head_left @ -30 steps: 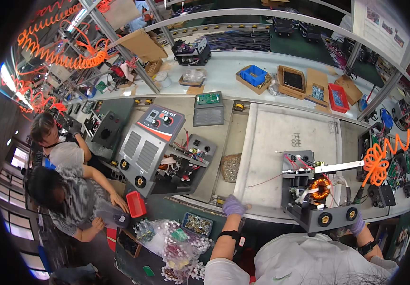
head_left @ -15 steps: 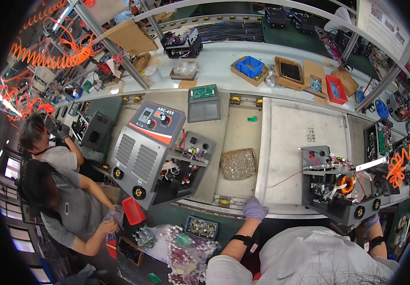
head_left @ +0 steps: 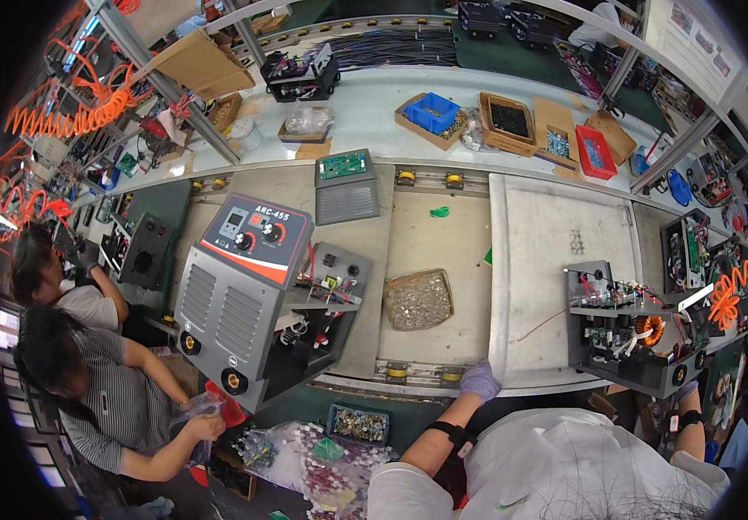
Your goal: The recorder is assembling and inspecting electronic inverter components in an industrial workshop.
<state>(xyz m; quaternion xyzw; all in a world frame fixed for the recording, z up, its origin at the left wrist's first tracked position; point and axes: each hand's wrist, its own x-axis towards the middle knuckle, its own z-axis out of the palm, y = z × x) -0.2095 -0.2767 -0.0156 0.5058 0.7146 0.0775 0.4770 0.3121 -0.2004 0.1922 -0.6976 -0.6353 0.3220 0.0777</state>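
Left hand [head_left: 480,381], in a pale purple glove, resting on the near edge of the surface [head_left: 430,234]; fingers curled over the rim, pinching nothing. Right hand [head_left: 684,394] mostly hidden under the open machine chassis [head_left: 630,325]; whether its fingers are spread or closed around the frame cannot be told. Chassis standing just above those fingers, at the edge of the pale work mat [head_left: 556,251], casing off, with a copper coil [head_left: 649,329], circuit boards and red and white wires all exposed. Judged from that: internal parts fitted, outer cover and closing-up not yet done, so about midway. Beyond the left fingers, a shallow tray of small metal parts [head_left: 418,299]; further to their left, a cased grey welding unit [head_left: 239,299] with red control panel lying tilted beside another open frame. Below the left fingers, off the surface, a bin of screws [head_left: 358,425] and clear bags of small components. Two other people seated far left, one handling a plastic bag.
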